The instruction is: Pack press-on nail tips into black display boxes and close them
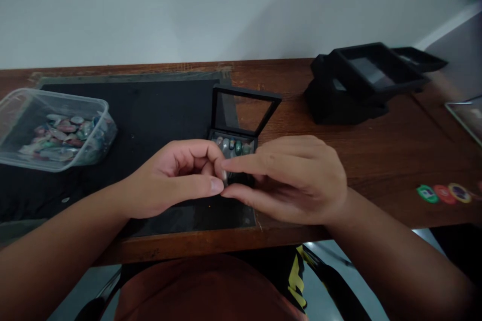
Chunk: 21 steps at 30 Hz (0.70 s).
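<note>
My left hand [181,175] is closed in a pinch, thumb against curled fingers, on a small pale glossy piece that looks like a press-on nail [225,177]. From the right, the thumb and index finger of my right hand [297,178] close on the same piece; most of it is hidden by fingertips. Just behind my hands stands a small black display case [246,91], its windowed lid raised. Several press-on nails [232,146], green, grey and pale, lie in a row inside it. My hands hide the case's front part.
A clear plastic tub [71,163] with several small colourful packets [66,133] sits at left on a black mat [165,110]. More black cases [350,85] are piled at the back right of the wooden table [376,160]. Round coloured stickers [444,193] lie near the right front edge.
</note>
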Motion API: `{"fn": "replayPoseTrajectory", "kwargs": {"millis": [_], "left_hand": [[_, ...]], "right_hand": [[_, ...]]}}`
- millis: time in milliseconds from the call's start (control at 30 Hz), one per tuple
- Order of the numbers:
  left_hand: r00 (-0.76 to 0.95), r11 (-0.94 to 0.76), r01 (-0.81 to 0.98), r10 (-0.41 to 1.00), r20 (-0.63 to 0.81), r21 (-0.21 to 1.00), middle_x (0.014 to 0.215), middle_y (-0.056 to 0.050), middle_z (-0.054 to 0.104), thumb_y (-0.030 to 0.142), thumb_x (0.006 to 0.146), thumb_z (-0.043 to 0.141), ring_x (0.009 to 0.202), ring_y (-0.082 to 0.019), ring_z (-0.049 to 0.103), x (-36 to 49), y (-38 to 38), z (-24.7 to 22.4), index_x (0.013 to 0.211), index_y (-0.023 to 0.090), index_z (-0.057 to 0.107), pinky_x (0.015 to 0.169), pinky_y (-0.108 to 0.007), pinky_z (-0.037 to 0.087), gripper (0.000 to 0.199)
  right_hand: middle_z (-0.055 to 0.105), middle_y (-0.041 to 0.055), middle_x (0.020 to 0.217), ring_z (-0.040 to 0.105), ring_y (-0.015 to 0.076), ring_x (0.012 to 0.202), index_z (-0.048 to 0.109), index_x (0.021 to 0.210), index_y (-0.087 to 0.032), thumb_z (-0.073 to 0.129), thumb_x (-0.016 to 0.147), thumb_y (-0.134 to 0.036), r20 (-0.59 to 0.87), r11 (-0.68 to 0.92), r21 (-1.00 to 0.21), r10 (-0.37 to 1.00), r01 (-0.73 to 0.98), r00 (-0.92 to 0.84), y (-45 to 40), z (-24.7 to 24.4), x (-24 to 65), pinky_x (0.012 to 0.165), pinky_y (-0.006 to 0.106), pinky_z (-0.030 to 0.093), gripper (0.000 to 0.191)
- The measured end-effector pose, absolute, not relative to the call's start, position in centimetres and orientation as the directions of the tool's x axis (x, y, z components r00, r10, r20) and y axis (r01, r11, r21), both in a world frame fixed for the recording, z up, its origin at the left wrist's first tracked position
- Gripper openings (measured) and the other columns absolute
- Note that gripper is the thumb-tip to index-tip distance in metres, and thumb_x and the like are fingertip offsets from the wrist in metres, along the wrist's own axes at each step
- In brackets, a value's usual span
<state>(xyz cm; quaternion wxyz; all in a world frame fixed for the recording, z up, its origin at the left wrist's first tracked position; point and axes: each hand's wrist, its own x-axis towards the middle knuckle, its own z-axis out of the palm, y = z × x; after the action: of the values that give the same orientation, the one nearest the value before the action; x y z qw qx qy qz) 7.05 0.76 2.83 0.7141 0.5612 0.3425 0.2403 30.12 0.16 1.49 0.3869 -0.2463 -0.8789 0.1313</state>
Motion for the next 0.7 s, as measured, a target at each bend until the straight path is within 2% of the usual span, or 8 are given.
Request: {"fn": "replayPoseTrajectory", "kwargs": {"millis": [100, 267, 333, 433, 500, 600, 700], "left_hand": [[0.58, 0.192, 0.034, 0.795, -0.176, 0.981, 0.064, 0.004, 0.06, 0.021, 0.085, 0.076, 0.057, -0.008, 0.046, 6.4, 1.0, 2.8, 0.087, 0.018, 0.069, 0.053, -0.019, 0.037, 0.008], [0.265, -0.02, -0.021, 0.964, 0.025, 1.0, 0.063, 0.005, 0.051, 0.025, 0.086, 0.081, 0.054, -0.008, 0.038, 5.5, 1.7, 2.3, 0.083, 0.022, 0.069, 0.049, -0.022, 0.028, 0.012], [0.186, -0.077, 0.014, 0.98, 0.073, 0.997, 0.061, 0.006, 0.048, 0.026, 0.087, 0.081, 0.053, -0.009, 0.037, 5.4, 1.9, 2.2, 0.083, 0.023, 0.069, 0.049, -0.025, 0.027, 0.014], [0.132, -0.134, 0.139, 0.984, 0.116, 0.981, 0.063, 0.005, 0.052, 0.025, 0.089, 0.079, 0.054, -0.009, 0.04, 5.4, 1.8, 2.2, 0.082, 0.023, 0.066, 0.05, -0.027, 0.027, 0.015], [0.122, -0.207, 0.294, 0.976, 0.179, 0.933, 0.065, 0.005, 0.056, 0.027, 0.09, 0.077, 0.055, -0.009, 0.043, 5.3, 1.5, 2.2, 0.085, 0.023, 0.065, 0.051, -0.027, 0.029, 0.014], [0.171, -0.361, 0.537, 0.932, 0.32, 0.762, 0.064, 0.007, 0.053, 0.029, 0.095, 0.074, 0.055, -0.009, 0.043, 5.2, 0.9, 2.2, 0.094, 0.024, 0.065, 0.055, -0.028, 0.033, 0.01], [0.223, -0.435, 0.621, 0.896, 0.385, 0.652, 0.067, 0.008, 0.052, 0.03, 0.099, 0.07, 0.056, -0.008, 0.043, 5.2, 0.4, 2.2, 0.103, 0.024, 0.065, 0.057, -0.028, 0.035, 0.009]], "right_hand": [[0.067, -0.0074, 0.063, 0.058, 0.0092, 0.051, 0.079, 0.108, -0.026, 0.081, 0.096, -0.037, 0.61, 0.799, -0.485, 0.6, 0.354, -0.518, 0.0, 1.3, 30.1, 0.053, 0.025, 0.048, 0.016], [0.061, -0.0067, 0.059, 0.056, 0.0082, 0.05, 0.081, 0.101, -0.019, 0.087, 0.09, -0.039, 0.552, 0.697, -0.585, 0.717, 0.415, -0.426, 0.1, 0.7, 29.7, 0.053, 0.024, 0.045, 0.023], [0.061, -0.0069, 0.059, 0.055, 0.0079, 0.05, 0.082, 0.099, -0.019, 0.087, 0.09, -0.042, 0.514, 0.666, -0.6, 0.745, 0.444, -0.424, 0.2, 0.3, 29.5, 0.054, 0.023, 0.043, 0.026], [0.061, -0.0067, 0.057, 0.054, 0.008, 0.05, 0.082, 0.098, -0.019, 0.084, 0.091, -0.045, 0.456, 0.649, -0.585, 0.76, 0.487, -0.464, 0.4, -0.3, 29.1, 0.056, 0.023, 0.041, 0.027], [0.062, -0.006, 0.058, 0.055, 0.0087, 0.051, 0.083, 0.099, -0.019, 0.083, 0.092, -0.044, 0.408, 0.636, -0.553, 0.77, 0.538, -0.49, 0.5, -0.6, 28.9, 0.057, 0.024, 0.039, 0.025], [0.064, -0.0046, 0.061, 0.057, 0.0101, 0.053, 0.084, 0.1, -0.02, 0.081, 0.092, -0.044, 0.363, 0.611, -0.508, 0.791, 0.606, -0.493, 0.6, -0.8, 28.7, 0.058, 0.025, 0.037, 0.025], [0.064, -0.0043, 0.061, 0.056, 0.0107, 0.053, 0.084, 0.101, -0.02, 0.081, 0.093, -0.045, 0.367, 0.614, -0.469, 0.789, 0.635, -0.492, 0.8, -0.8, 28.5, 0.058, 0.026, 0.036, 0.026]]}}
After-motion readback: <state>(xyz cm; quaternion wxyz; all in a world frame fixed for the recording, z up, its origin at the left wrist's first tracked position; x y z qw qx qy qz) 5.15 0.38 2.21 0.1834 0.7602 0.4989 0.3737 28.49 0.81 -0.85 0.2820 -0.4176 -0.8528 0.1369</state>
